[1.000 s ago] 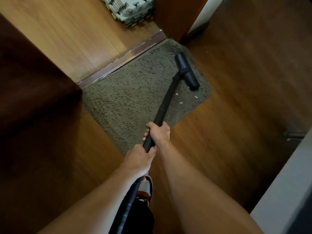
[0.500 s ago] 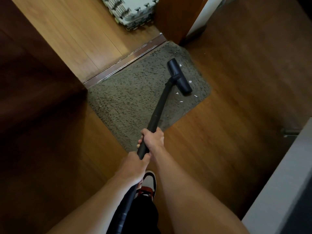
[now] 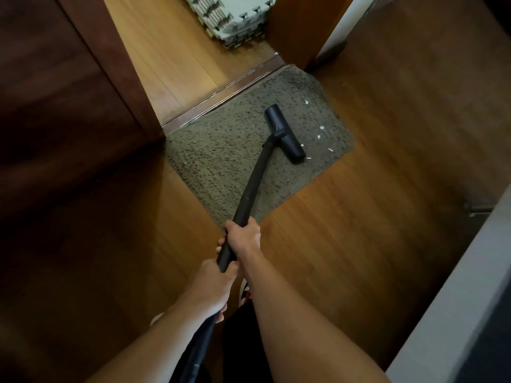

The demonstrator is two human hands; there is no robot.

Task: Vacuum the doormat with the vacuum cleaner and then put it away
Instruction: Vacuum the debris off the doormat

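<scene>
Grey doormat point(image 3: 221, 161) lying against the threshold strip point(image 3: 221, 92), black vacuum head point(image 3: 284, 134) resting on its right half, white scraps point(image 3: 320, 128) just beside the head, stacked foam tiles point(image 3: 235, 20) beyond the strip, right hand point(image 3: 244, 236) curled tight round the wand point(image 3: 254, 183), left hand point(image 3: 213, 286) gripping it just below.

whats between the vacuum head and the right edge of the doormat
A few small white scraps lying on the doormat pile, seen in the head view.
</scene>
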